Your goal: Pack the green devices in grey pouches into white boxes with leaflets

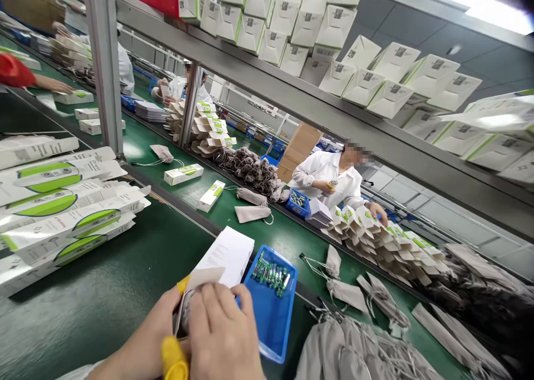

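Observation:
My left hand is closed around a small white carton with its end flap up. My right hand is curled over the carton's open end, its fingers pressed on a grey drawstring pouch that sits partly inside. The hands hide most of the carton. Yellow finger covers show at my left hand and between the hands. Just beyond lies a stack of white printed leaflets. Beside it is a blue tray holding several green batteries.
Flattened green-and-white cartons are piled at left. Grey pouches heap at lower right. Closed boxes and loose pouches lie on the green conveyor. A metal shelf crosses overhead. A co-worker in white sits opposite.

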### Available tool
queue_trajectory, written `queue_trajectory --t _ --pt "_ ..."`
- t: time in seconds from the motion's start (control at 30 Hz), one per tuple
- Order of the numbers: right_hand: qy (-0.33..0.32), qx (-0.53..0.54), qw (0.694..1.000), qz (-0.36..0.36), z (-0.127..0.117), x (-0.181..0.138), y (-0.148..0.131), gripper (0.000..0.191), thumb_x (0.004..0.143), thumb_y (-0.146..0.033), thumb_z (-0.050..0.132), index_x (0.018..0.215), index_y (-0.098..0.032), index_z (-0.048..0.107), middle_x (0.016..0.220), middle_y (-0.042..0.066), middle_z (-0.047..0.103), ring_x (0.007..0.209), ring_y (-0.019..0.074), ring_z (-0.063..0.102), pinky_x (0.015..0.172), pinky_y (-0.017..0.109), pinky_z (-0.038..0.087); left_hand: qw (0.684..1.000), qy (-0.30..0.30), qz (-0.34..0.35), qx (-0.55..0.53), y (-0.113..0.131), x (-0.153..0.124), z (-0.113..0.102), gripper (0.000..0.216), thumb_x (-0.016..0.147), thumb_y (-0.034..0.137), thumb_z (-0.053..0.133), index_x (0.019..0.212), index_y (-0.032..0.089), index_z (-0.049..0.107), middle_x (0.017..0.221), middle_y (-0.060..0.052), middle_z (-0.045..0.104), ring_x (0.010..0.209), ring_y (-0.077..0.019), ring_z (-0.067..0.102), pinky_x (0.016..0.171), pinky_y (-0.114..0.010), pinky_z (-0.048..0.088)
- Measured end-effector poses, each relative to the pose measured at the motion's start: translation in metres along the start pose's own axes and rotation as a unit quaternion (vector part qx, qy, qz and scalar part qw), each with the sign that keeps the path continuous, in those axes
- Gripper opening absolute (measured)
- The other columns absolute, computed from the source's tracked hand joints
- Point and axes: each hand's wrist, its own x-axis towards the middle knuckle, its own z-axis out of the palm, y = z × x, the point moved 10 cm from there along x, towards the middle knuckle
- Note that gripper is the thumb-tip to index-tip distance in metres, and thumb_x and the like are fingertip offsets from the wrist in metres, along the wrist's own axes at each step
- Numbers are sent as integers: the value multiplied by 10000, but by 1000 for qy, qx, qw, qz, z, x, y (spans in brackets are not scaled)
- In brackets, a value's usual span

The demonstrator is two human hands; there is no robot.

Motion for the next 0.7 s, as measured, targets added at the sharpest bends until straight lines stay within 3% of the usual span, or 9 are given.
queue_trajectory --t 0.13,0.23,0.33,0.4,0.5,0.57,0.7 --pt "-35 -76 992 94 2 8 65 233 827 -284 491 953 -208 672 863 94 670 830 230 623 697 309 465 999 31 7 38 0 -2 -8 613 516 313 716 1103 214 570 1024 -47 700 964 -315 636 852 -343 533" --pt "-100 -161 964 188 5 -1 118 203 807 -226 493 882 -203 681 793 75 669 784 210 618 670 285 434 996 87 -8 12 3 -10 -21 494 551 432 725 989 252 589 983 -23 709 897 -284 653 804 -312 542" --pt "-156 -209 934 244 13 -10 157 216 794 -134 475 842 -190 678 751 52 670 749 186 617 654 270 418 995 88 -50 -15 -9 -15 -23 490 581 506 707 972 249 561 980 -40 704 897 -295 652 658 -295 558" --pt "-174 -218 926 254 22 -11 173 216 806 -105 477 897 -169 662 786 41 673 771 171 618 685 276 433 996 66 -68 1 -18 -15 -16 544 580 545 693 999 229 551 962 -66 702 951 -323 636 648 -311 556" --pt "-206 -243 910 265 43 -14 189 198 813 -213 591 997 -141 612 952 50 648 908 182 596 805 356 455 996 50 -69 29 -21 -14 -5 615 583 577 669 1045 195 529 959 -90 694 973 -319 625 742 -338 543" --pt "-223 -256 903 263 57 -18 193 207 797 -263 640 954 -132 608 1028 59 615 975 198 567 856 404 444 996 44 -75 29 -21 -14 2 647 588 571 664 1082 183 512 1018 -99 681 958 -299 630 784 -336 530" --pt "-219 -233 915 246 64 -31 191 80 826 -184 593 880 -127 610 1022 52 606 982 188 555 873 398 435 997 20 -71 3 -17 -17 11 664 575 509 689 1121 174 517 1076 -98 669 981 -286 626 836 -325 508"
